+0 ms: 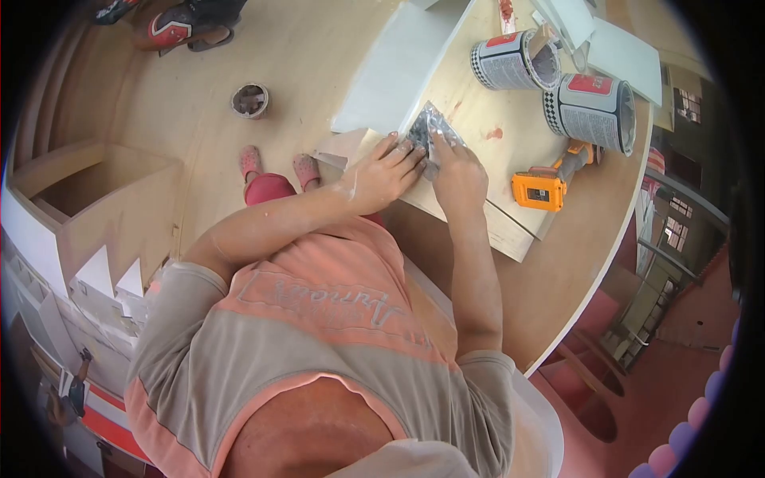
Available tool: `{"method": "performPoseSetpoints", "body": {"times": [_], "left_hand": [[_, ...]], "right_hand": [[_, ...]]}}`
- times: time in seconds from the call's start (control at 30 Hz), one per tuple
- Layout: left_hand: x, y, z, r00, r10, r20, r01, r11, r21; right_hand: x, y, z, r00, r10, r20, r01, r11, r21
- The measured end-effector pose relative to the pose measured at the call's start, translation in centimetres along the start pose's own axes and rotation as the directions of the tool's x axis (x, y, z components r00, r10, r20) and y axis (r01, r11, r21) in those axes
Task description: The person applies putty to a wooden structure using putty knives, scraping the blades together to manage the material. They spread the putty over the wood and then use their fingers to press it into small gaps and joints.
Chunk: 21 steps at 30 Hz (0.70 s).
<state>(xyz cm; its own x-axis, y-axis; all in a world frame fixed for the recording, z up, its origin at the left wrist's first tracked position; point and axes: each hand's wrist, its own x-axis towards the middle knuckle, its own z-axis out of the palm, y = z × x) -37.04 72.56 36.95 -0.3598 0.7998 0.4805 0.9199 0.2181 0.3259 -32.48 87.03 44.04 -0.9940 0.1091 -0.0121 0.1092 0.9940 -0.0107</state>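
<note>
At the near edge of the wooden board, both hands are on a crumpled, shiny dark-grey and silver plastic packet (433, 119). My left hand (381, 174) has its fingers bent over the packet's left side. From the right, my right hand (460, 171) grips its other side, fingertips close to the left ones. My palms and fingers cover the packet's lower part, and its contents cannot be made out. Under it is a pale plywood board (486, 171) with reddish smears. Left of my left wrist, a thin grey pointed piece (330, 158) sticks out.
An orange cordless tool (550, 182) lies right of my right hand. Two large labelled cans (510, 62) (588, 113) stand behind it. A white panel (390, 68) is beyond my hands. On the floor are a small bucket (250, 101) and another person's leg (185, 33).
</note>
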Motion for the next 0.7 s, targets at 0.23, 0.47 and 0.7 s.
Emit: {"method": "performPoseSetpoints", "body": {"times": [0.23,0.47,0.7], "left_hand": [[-0.7,1.1,0.2,0.999,-0.033,0.036,0.034,0.999,-0.032],[-0.2,0.0,-0.1,0.996,-0.025,0.084,0.028,0.999,-0.035],[0.2,-0.7,-0.1,0.994,-0.028,0.105,0.026,1.000,0.013]], "right_hand": [[1.3,-1.1,0.2,1.000,0.000,0.011,0.001,0.999,-0.039],[0.5,-1.5,1.1,0.995,-0.063,-0.073,0.058,0.995,-0.075],[0.3,-1.7,1.8,0.999,0.012,-0.038,-0.016,0.995,-0.097]]}}
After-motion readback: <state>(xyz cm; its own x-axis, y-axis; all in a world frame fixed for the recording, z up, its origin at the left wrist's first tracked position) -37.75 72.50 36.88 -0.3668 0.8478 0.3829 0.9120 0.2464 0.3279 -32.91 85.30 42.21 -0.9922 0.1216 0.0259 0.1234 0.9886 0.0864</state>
